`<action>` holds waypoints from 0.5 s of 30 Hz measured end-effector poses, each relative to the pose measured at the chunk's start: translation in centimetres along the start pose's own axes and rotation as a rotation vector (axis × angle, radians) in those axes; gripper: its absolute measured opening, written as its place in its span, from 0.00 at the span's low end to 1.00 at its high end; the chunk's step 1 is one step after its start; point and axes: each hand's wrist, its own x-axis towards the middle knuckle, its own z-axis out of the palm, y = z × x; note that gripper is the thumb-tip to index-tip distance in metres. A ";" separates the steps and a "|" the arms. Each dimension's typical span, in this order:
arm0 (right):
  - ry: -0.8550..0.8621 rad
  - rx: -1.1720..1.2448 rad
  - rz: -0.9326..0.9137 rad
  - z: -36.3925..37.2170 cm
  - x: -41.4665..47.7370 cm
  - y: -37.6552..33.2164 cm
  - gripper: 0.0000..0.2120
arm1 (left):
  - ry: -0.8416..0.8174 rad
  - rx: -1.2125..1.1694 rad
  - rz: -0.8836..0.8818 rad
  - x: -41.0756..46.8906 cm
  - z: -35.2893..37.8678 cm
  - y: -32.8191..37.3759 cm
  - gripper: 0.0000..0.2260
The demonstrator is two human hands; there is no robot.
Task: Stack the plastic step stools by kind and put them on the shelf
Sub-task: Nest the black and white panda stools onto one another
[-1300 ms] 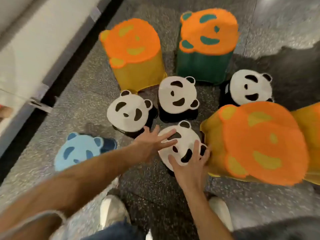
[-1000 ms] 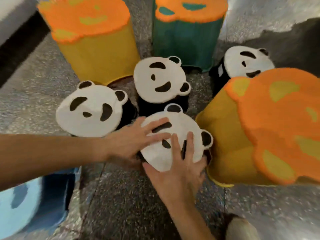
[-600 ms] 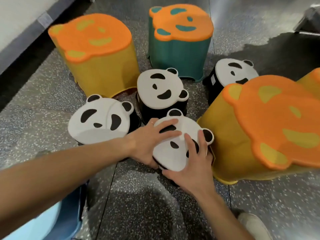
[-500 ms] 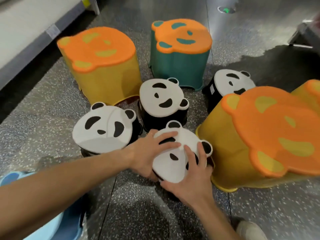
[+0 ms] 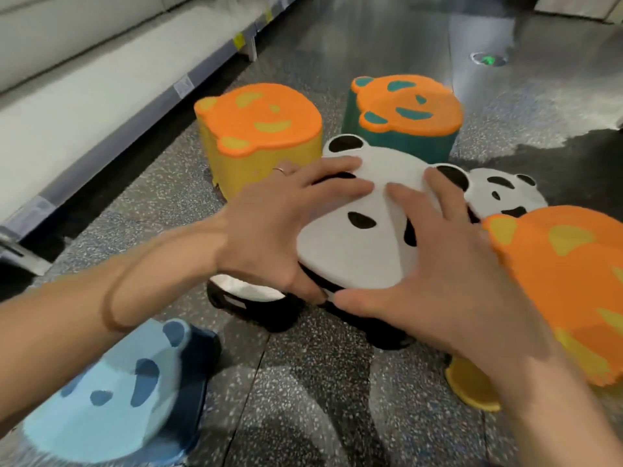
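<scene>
Both hands grip one black-and-white panda stool (image 5: 354, 244), lifted and tilted toward me above the floor. My left hand (image 5: 279, 230) clasps its left rim, my right hand (image 5: 441, 281) covers its right side. Part of a second panda stool (image 5: 242, 291) shows under my left hand, and a third panda stool (image 5: 502, 193) stands behind on the right. A tall yellow stool with an orange top (image 5: 259, 129) stands at back left. Beside that stands a green stool with an orange top (image 5: 404, 109). Another yellow-and-orange stool (image 5: 566, 284) is close on my right.
A light-blue panda stool on a dark-blue base (image 5: 118, 396) stands at the lower left. A low white shelf with price tags (image 5: 101, 96) runs along the left. Dark speckled floor (image 5: 320, 399) stretches in front and to the far right.
The panda stool under my hands has come up off the floor and closer to the camera. Both hands rose with it. My view has lifted, showing the shelf.
</scene>
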 end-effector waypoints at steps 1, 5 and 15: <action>0.006 0.004 -0.019 0.6 0.4 -0.5 0.62 | 0.015 0.014 -0.008 -0.6 -0.3 -0.7 0.58; -0.026 0.062 -0.081 3.4 2.2 -3.0 0.61 | 0.042 0.039 -0.081 -3.9 -1.0 -3.4 0.57; -0.133 0.116 -0.091 9.1 7.8 -6.2 0.60 | -0.020 -0.021 -0.204 -6.3 0.2 -9.7 0.58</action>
